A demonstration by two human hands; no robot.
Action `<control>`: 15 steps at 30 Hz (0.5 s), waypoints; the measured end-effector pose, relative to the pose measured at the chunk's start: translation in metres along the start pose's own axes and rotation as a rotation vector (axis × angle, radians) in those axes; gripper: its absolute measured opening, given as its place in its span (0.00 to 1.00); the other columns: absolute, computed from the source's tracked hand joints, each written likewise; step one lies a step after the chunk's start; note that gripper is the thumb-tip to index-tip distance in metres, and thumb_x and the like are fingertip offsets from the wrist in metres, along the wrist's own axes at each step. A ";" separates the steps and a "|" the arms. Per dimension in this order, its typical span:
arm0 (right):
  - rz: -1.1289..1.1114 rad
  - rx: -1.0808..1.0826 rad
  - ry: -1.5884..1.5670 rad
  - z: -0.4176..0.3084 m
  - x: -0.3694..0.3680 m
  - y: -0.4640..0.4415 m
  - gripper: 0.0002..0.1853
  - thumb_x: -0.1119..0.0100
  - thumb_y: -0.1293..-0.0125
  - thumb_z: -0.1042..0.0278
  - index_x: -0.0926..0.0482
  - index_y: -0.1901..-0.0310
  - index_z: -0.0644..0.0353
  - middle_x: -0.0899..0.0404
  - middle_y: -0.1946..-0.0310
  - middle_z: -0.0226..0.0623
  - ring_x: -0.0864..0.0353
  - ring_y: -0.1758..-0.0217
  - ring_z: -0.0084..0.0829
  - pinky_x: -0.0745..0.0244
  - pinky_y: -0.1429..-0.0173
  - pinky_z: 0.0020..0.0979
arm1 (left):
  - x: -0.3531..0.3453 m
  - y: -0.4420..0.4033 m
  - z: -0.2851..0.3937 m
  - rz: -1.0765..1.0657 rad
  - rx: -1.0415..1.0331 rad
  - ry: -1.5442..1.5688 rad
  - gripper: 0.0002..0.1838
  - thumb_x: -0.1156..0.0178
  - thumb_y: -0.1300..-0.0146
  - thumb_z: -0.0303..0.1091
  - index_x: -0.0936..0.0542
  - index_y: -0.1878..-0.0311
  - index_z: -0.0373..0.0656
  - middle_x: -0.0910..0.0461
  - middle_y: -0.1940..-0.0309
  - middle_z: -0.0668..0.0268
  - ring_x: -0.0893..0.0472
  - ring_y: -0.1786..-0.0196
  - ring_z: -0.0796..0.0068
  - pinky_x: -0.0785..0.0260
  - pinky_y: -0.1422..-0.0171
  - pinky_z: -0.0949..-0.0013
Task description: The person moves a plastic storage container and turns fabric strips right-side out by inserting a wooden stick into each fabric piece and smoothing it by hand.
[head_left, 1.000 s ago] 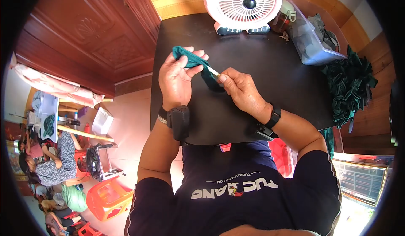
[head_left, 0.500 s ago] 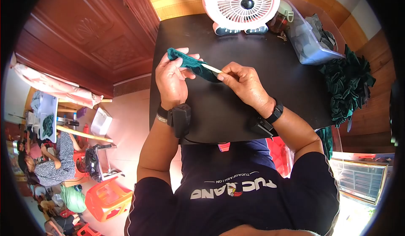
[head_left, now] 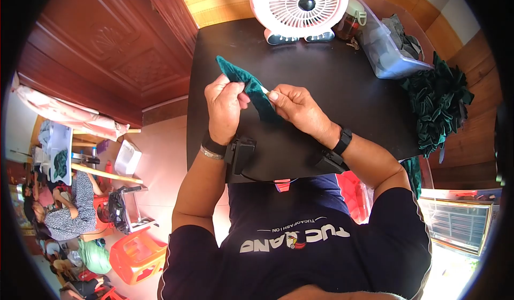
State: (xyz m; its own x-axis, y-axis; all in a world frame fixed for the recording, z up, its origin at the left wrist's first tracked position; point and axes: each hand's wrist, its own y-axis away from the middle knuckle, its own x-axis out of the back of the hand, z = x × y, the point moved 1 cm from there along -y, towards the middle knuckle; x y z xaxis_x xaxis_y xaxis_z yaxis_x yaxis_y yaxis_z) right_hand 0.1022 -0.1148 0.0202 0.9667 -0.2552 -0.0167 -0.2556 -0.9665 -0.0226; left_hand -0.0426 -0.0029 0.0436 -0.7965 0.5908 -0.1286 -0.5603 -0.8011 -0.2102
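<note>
A dark green velvet strip (head_left: 251, 83) hangs over the black table, its pointed end up at the left and its other end down between the hands. My left hand (head_left: 225, 103) is closed on the strip near its upper part, fingers curled in. My right hand (head_left: 299, 107) pinches a thin pale stick (head_left: 265, 90) between thumb and forefinger. Only a short length of the stick shows; its far end is hidden by the green cloth.
On the black table (head_left: 332, 77) stand a pink and white fan (head_left: 300, 5), a lidded jar (head_left: 349, 22) and a clear bin (head_left: 388, 53) of grey cloth. Green velvet pieces (head_left: 439, 104) hang at the right edge. An orange stool (head_left: 136, 254) and seated people are at the left.
My left hand has gone from spread fingers to a closed grip on the green strip. The strip's lower end hangs more steeply, and less of the stick shows.
</note>
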 end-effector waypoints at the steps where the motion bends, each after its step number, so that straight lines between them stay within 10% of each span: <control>1: 0.082 0.112 0.148 0.002 0.000 0.000 0.14 0.43 0.29 0.60 0.23 0.68 0.63 0.32 0.83 0.25 0.36 0.80 0.17 0.38 0.75 0.25 | -0.001 0.002 0.002 0.031 -0.006 -0.046 0.09 0.49 0.39 0.29 0.23 0.70 0.36 0.24 0.82 0.66 0.29 0.81 0.82 0.38 0.75 0.77; 15: 0.110 0.186 0.312 0.000 0.002 -0.001 0.15 0.44 0.28 0.59 0.21 0.67 0.63 0.29 0.84 0.30 0.33 0.81 0.19 0.35 0.74 0.27 | 0.004 -0.002 -0.006 0.029 -0.031 -0.068 0.08 0.47 0.43 0.31 0.25 0.73 0.37 0.26 0.82 0.65 0.30 0.81 0.80 0.39 0.75 0.77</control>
State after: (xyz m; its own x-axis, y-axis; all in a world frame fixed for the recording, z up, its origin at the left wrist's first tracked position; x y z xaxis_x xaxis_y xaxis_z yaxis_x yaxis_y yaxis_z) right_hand 0.1047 -0.1146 0.0197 0.8827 -0.3803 0.2759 -0.3274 -0.9191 -0.2192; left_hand -0.0439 0.0015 0.0375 -0.8266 0.5586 -0.0689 -0.5303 -0.8140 -0.2370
